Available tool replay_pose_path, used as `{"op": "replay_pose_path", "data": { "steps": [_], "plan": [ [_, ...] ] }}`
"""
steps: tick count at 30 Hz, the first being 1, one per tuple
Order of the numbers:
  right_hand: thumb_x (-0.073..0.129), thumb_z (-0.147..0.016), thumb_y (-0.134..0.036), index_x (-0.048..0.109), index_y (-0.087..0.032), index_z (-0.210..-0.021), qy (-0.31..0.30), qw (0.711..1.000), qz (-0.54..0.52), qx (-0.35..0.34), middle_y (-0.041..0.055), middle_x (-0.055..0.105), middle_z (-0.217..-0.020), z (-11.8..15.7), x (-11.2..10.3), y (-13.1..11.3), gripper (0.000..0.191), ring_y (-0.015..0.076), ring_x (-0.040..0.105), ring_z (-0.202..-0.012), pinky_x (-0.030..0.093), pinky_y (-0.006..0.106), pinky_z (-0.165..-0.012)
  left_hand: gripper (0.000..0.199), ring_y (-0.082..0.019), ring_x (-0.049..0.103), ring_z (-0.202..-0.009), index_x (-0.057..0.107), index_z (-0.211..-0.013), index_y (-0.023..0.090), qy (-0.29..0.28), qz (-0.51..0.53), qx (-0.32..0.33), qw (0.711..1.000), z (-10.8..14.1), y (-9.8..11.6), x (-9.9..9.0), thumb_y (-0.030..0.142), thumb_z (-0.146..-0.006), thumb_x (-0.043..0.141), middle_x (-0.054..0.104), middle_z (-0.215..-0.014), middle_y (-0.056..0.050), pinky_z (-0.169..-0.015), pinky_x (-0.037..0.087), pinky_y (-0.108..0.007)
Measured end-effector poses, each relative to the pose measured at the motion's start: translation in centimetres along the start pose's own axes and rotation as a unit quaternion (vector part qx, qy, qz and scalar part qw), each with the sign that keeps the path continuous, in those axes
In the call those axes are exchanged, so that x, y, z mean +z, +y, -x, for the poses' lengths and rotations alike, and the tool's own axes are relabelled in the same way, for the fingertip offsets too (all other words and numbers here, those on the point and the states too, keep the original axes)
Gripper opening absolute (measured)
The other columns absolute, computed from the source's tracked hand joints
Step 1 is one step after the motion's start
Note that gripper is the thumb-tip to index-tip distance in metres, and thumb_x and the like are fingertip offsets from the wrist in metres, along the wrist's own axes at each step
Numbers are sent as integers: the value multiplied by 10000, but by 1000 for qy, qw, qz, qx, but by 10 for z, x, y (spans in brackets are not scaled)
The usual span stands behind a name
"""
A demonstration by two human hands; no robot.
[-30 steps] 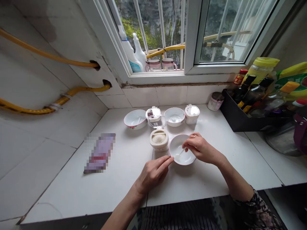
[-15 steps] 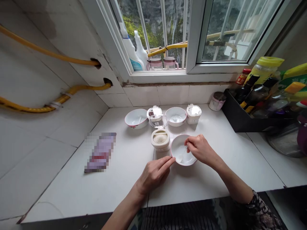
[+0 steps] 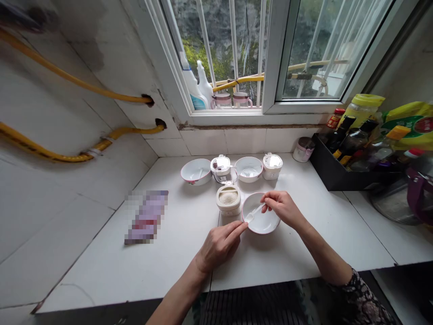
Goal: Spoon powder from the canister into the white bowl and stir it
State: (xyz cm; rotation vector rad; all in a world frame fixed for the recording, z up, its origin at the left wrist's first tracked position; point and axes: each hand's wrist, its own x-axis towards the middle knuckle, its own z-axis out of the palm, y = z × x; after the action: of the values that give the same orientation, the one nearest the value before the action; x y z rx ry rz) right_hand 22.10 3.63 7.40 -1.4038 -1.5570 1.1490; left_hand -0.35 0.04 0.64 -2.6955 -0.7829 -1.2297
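Observation:
A white bowl with a pink rim point(image 3: 265, 223) stands near the middle of the white counter. My right hand point(image 3: 282, 208) pinches the handle of a small white spoon point(image 3: 251, 217), whose head is over the bowl's left side. My left hand point(image 3: 223, 241) touches the bowl's left rim with its fingertips, the other fingers curled. Just behind my left hand is an open container of white grains point(image 3: 228, 198), its clear lid tipped back. Behind stand a left bowl point(image 3: 196, 172), a lidded container point(image 3: 220, 165), another bowl point(image 3: 249, 169) and a second lidded container point(image 3: 272, 166).
On the right, a black box point(image 3: 333, 174) holds several bottles, with a jar point(image 3: 303, 150) beside it and a glass pot point(image 3: 392, 203) in front. A blurred purple packet point(image 3: 147, 216) lies at left. Spray bottles point(image 3: 204, 85) stand at the window.
The spoon has risen from the bowl's bottom toward its left rim, with its handle now more visible. The view has shifted slightly. My left hand stays at the rim.

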Motion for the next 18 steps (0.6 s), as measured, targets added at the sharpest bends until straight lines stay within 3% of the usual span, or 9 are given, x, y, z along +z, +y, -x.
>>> {"op": "replay_pose_path", "data": {
  "steps": [12,15,18],
  "plan": [
    [588,-708,-356,656,-166,-723,82,992,-94,-14,46,696,-586,-8,-18,6,203,156,570,-564,485,316,-624,362,-152,706,-827,530,-1246,136,25,-6,8,1000,-1,1,1,47,-918,405,713,-972,-107,-650,584,-218],
    [545,-804,-368,642,-182,-799,138,985,-63,-83,43,707,-640,-11,-9,-8,210,180,609,-626,491,331,-657,342,-155,707,-820,544,-1215,129,29,-9,13,999,-1,1,2,42,-914,409,713,-964,-107,-643,580,-218],
    [492,-901,-309,644,-195,-900,186,956,45,-224,48,727,-731,-11,8,-25,189,205,646,-763,475,370,-790,325,-159,707,-815,556,-1188,122,34,-12,18,999,-2,1,2,39,-912,407,711,-955,-109,-645,580,-224]
  ]
}}
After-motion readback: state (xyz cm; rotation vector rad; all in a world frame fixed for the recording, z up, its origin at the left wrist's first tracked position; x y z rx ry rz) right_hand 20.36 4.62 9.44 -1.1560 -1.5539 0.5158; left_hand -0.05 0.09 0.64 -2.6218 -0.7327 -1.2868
